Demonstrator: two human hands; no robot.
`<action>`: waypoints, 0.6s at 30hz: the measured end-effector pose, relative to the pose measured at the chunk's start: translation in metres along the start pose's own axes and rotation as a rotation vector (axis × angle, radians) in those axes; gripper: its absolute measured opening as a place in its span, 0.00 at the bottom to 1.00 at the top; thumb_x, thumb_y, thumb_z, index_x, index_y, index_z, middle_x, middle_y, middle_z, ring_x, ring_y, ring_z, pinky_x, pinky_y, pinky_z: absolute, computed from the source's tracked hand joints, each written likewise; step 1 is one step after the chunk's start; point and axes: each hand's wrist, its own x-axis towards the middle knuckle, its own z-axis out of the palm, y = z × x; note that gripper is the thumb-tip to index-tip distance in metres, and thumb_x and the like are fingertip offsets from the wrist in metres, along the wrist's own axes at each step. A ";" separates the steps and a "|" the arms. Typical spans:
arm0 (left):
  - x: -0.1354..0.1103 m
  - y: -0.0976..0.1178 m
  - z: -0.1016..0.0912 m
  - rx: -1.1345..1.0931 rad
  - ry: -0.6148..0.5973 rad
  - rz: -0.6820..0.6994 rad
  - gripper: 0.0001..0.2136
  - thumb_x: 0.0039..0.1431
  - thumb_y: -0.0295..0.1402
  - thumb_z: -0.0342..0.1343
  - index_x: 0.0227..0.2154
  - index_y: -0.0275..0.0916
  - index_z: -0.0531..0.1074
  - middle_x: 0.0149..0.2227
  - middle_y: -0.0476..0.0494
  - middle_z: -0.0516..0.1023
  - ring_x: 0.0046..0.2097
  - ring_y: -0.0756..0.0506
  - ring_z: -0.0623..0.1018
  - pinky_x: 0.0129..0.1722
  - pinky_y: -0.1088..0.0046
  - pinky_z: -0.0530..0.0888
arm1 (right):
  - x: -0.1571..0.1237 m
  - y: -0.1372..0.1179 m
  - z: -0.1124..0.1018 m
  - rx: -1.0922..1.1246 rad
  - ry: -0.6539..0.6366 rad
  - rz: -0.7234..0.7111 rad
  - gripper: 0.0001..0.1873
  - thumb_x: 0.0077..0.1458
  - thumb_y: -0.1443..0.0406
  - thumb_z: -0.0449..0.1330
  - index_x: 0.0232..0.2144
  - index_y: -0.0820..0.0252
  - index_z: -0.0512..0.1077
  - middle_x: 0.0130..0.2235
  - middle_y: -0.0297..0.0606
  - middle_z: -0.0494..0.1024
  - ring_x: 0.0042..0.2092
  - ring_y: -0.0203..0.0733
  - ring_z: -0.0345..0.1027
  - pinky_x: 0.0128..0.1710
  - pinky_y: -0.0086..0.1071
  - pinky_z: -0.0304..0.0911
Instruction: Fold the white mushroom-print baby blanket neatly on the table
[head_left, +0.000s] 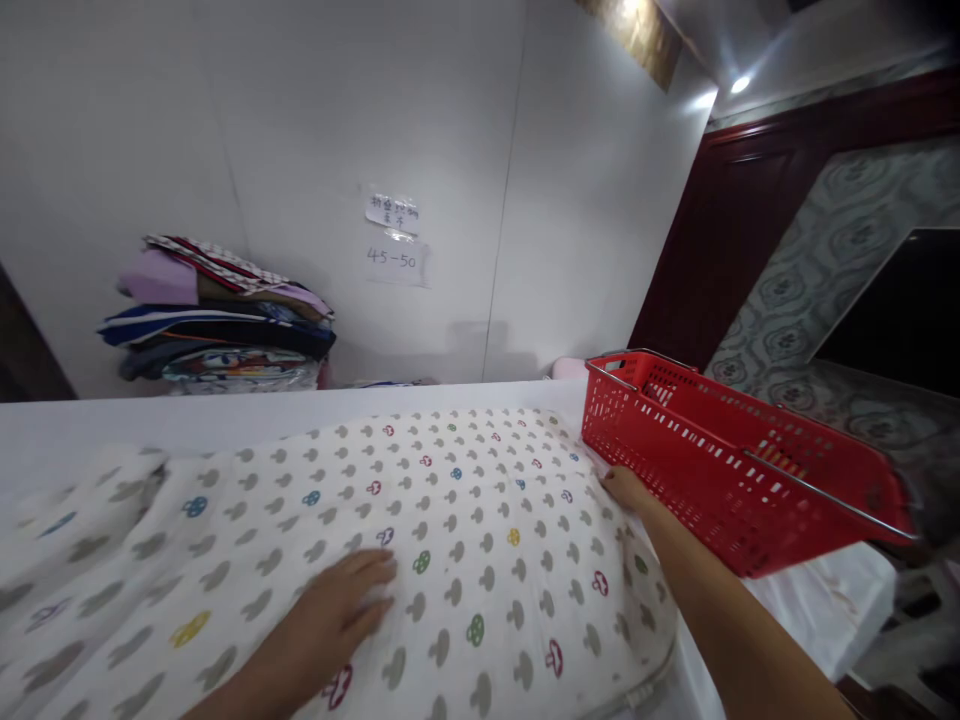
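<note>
my left grip is open, palm down, with its fingers loosely stretched over a white cloth; whether it presses on the fabric or hovers just above it, i cannot tell. my right grip is at the cloth's right edge, its fingers bent downward; i cannot tell if they pinch the hem or only touch it.

the cloth, printed with rows of grey mushrooms and a few red, blue, green, purple and yellow ones, lies spread under and around my left grip and reaches across to my right one. well to the left of my left grip, it rises in a loose fold. beneath it is a white tabletop, bare in a strip beyond both grips.

just right of my right grip stands a red plastic basket with holes in its sides and metal handles. far beyond my left grip, to the left, is a stack of folded clothes. straight beyond, two paper notes are stuck on a pale wall, the lower reading 45-50.
</note>
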 end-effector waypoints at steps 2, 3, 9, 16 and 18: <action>0.030 -0.004 -0.010 0.035 -0.028 -0.055 0.18 0.57 0.46 0.45 0.45 0.46 0.73 0.55 0.46 0.67 0.55 0.41 0.68 0.52 0.65 0.69 | 0.001 -0.002 0.001 -0.007 -0.003 -0.002 0.08 0.54 0.66 0.57 0.26 0.65 0.72 0.29 0.39 0.76 0.34 0.39 0.70 0.33 0.28 0.62; 0.046 -0.008 -0.014 0.062 -0.035 -0.074 0.20 0.57 0.45 0.45 0.46 0.44 0.72 0.56 0.45 0.66 0.56 0.40 0.66 0.53 0.63 0.67 | 0.001 -0.002 0.002 -0.012 0.000 -0.001 0.08 0.55 0.64 0.57 0.28 0.65 0.72 0.30 0.38 0.75 0.34 0.39 0.69 0.35 0.30 0.63; 0.096 -0.073 -0.022 0.285 -0.087 -0.322 0.25 0.58 0.42 0.40 0.55 0.37 0.63 0.61 0.38 0.57 0.62 0.38 0.56 0.57 0.53 0.55 | 0.003 0.006 0.010 -0.032 0.065 0.039 0.14 0.59 0.59 0.54 0.42 0.62 0.68 0.43 0.39 0.71 0.40 0.38 0.67 0.40 0.37 0.66; 0.091 -0.110 -0.019 0.346 -0.039 -0.425 0.23 0.57 0.37 0.39 0.53 0.38 0.65 0.62 0.38 0.56 0.63 0.38 0.53 0.58 0.50 0.50 | 0.012 0.006 0.007 -0.001 0.049 0.049 0.06 0.52 0.67 0.57 0.31 0.65 0.72 0.31 0.41 0.75 0.33 0.39 0.68 0.30 0.28 0.59; 0.095 -0.107 -0.020 0.291 0.008 -0.453 0.23 0.57 0.39 0.39 0.52 0.36 0.64 0.60 0.35 0.57 0.62 0.37 0.54 0.57 0.50 0.49 | 0.016 0.000 0.005 0.027 0.031 0.044 0.06 0.51 0.67 0.56 0.29 0.65 0.72 0.29 0.41 0.76 0.31 0.39 0.68 0.27 0.27 0.56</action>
